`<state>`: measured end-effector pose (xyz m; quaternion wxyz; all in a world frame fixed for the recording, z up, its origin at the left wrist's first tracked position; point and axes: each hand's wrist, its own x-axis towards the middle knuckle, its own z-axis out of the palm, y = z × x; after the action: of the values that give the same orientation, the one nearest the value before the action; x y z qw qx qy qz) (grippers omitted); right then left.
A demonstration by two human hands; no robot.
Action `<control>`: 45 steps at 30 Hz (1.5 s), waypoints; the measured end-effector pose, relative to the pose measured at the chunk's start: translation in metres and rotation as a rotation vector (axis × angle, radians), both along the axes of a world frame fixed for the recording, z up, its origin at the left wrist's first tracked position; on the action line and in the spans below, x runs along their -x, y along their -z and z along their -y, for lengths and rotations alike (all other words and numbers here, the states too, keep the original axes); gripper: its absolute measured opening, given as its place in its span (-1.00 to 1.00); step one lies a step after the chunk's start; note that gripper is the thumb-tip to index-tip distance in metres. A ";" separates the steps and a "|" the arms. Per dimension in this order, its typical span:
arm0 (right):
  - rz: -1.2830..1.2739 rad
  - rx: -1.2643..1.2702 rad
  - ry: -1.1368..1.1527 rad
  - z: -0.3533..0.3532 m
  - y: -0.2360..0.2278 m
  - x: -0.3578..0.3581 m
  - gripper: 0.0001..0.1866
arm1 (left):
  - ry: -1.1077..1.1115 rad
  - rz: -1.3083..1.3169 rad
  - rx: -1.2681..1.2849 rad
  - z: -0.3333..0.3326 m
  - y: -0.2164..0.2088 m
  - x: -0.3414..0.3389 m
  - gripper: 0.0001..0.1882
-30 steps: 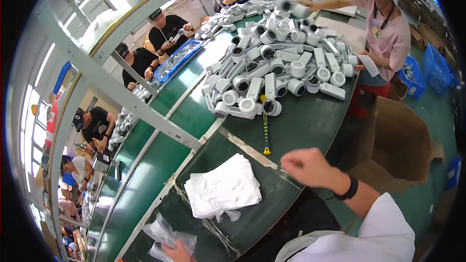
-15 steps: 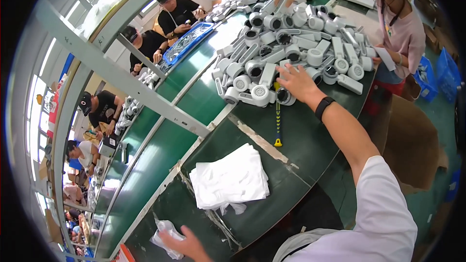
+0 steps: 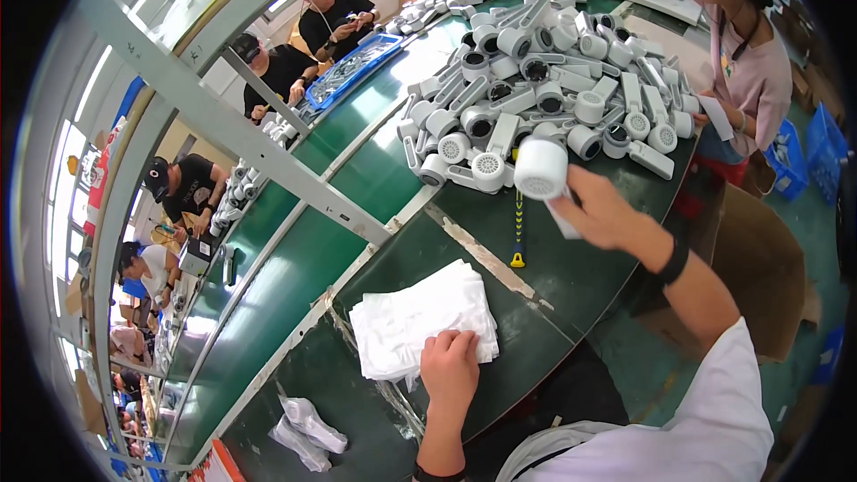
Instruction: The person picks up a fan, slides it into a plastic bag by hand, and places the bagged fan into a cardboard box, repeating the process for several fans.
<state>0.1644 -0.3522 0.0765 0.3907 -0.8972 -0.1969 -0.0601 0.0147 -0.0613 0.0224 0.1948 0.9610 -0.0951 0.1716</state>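
My right hand (image 3: 603, 205) is closed round the handle of a white handheld device with a round, grilled head (image 3: 541, 168), lifted above the table's near side. My left hand (image 3: 448, 366) lies at the near right edge of a stack of thin white bags (image 3: 393, 326), its fingers pinched together on the top of it. Beyond the held device spreads a big heap of similar grey-white devices (image 3: 500, 116). To the left of my left hand, a wrapped item in translucent white film (image 3: 308, 433) lies on the green table.
A thin yellow-and-black striped tool (image 3: 519, 232) lies by the heap. A metal frame post (image 3: 268, 156) slants over the green conveyor (image 3: 295, 277). Across it, several people work beside a blue tray (image 3: 353, 71). At far right stands a person in pink (image 3: 754, 80); a cardboard box (image 3: 741, 259) is below.
My right hand has taken a device from the heap and drawn it nearer. My left hand has moved from beside the wrapped item, right and up onto the bag stack.
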 end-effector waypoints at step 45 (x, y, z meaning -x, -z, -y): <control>-0.356 -0.308 0.155 -0.119 0.046 0.119 -0.33 | -0.330 -0.038 0.723 -0.007 0.011 -0.008 -0.85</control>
<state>0.0451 -0.2329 0.0306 0.5455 -0.8360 -0.0441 0.0400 0.0224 -0.0546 0.0113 0.4920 0.8358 0.1309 0.2054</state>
